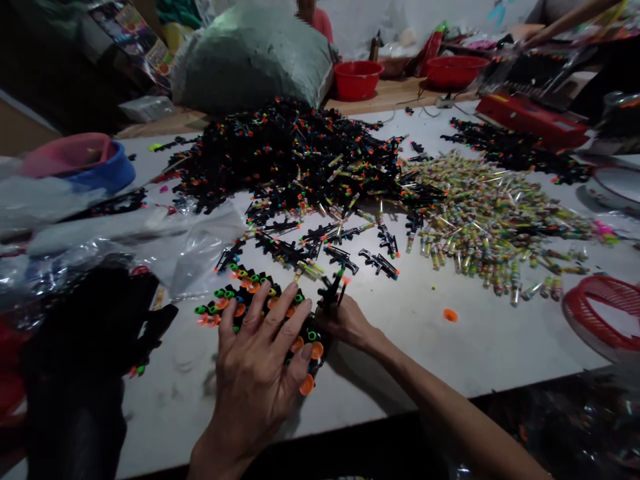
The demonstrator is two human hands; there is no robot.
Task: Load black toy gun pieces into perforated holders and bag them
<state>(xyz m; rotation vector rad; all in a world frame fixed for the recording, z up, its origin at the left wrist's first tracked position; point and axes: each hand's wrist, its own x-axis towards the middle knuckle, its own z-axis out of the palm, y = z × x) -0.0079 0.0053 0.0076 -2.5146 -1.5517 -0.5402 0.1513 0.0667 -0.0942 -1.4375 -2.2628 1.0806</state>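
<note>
My left hand (255, 363) lies spread, fingers apart, on a row of small black toy guns (250, 300) with orange and green tips. My right hand (345, 323) is just beside it and grips one black toy gun (331, 288), which stands up from my fingers. Several loose toy guns (325, 243) lie just beyond my hands, spilling from a large heap of black toy guns (285, 153). To the right spreads a pile of small clear candy tubes (490, 213). My right fingers are partly hidden behind the gun.
The white table (425, 347) holds everything. A crumpled plastic bag (195, 250) and black cloth (75, 353) lie left, a red plastic basket (603, 313) right. Red bowls (359, 79) and a grey sack (250, 63) stand behind, near a seated person (320, 20).
</note>
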